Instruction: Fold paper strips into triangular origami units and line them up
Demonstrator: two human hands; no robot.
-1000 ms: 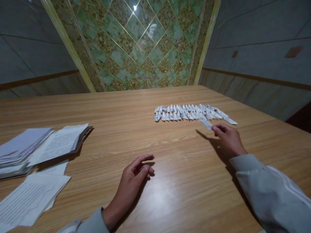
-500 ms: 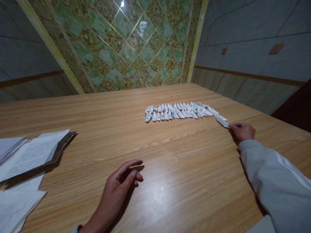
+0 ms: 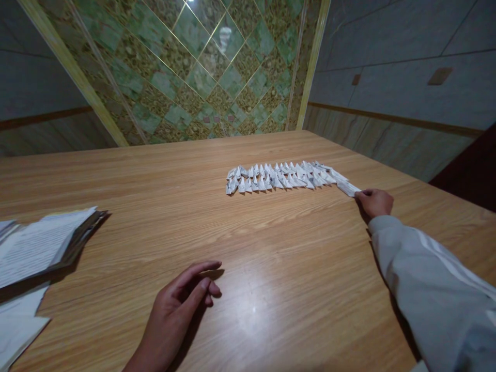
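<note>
Two long rows of small folded paper pieces [image 3: 271, 178] with pointed tops stand on the wooden table [image 3: 166, 217]. At their right end lies a narrow folded paper strip [image 3: 346, 188]. The fingertips of my right hand [image 3: 375, 202] pinch this strip's near end, low over the tabletop. My left hand [image 3: 182, 299] rests near the front of the table, apart from the papers. Its index finger is stretched out, the other fingers are loosely curled, and nothing is in it.
Stacked printed sheets [image 3: 42, 243] lie at the left, with more loose paper [image 3: 23, 330] below them. A green tiled wall [image 3: 201, 77] rises behind the table's far edge. Grey walls stand on both sides.
My right hand has moved left and slightly away from me, bringing the folded paper strip against the end of the rows. My left hand keeps its pose; the view has shifted a little.
</note>
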